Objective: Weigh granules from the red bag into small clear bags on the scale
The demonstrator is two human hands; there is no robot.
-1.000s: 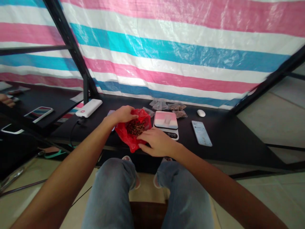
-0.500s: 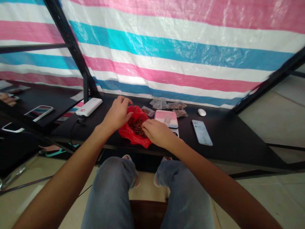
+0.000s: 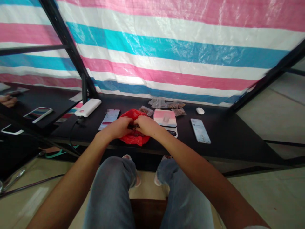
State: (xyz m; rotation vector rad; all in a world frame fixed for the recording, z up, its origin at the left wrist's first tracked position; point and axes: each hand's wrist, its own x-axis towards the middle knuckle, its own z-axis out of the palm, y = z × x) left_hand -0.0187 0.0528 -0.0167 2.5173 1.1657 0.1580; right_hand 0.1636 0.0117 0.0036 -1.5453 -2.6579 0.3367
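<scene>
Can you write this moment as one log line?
left hand: in red bag | right hand: in red bag | grasp: hidden | right of bag: scale | left of bag: phone | behind scale: small packets

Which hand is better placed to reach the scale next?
Probably the right hand: it is at the red bag, on the side nearer the scale; the left hand is farther off.

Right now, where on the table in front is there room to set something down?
Widest: right of the rightmost phone and white oval object. Smaller: behind the phone left of the red bag, between the white device and small packets. A bare strip separates the scale from the rightmost phone. Crowded: the centre, where bag, scale and packets sit close together.
</scene>
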